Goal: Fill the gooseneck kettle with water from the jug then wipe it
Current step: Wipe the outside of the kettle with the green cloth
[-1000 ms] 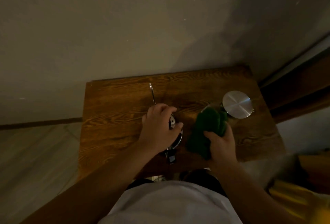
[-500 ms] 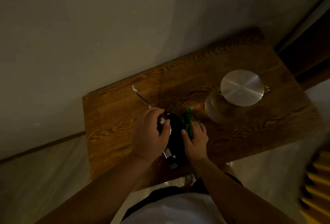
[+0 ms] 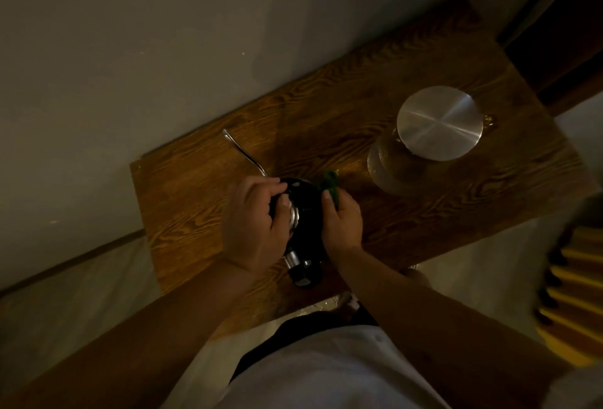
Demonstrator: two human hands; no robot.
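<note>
A black gooseneck kettle [image 3: 305, 216] stands on the wooden table [image 3: 202, 200], its thin silver spout [image 3: 243, 152] pointing toward the far left. My left hand [image 3: 253, 221] is clasped over the kettle's top and left side. My right hand [image 3: 342, 219] presses a green cloth [image 3: 330, 182] against the kettle's right side; most of the cloth is hidden under my fingers. The kettle's handle [image 3: 301, 270] sticks out toward me. The glass jug [image 3: 401, 164] with a round silver lid [image 3: 439, 126] stands to the right, apart from both hands.
The table stands against a pale wall [image 3: 163, 50]. Its near edge runs just in front of my body. A dark wooden frame [image 3: 561, 43] is at the far right, and yellow-striped steps [image 3: 574, 294] lie on the right.
My right hand carried the green cloth from beside the jug to the kettle's right side and now rubs further round it. My left hand stayed on the kettle. The view swung left.
</note>
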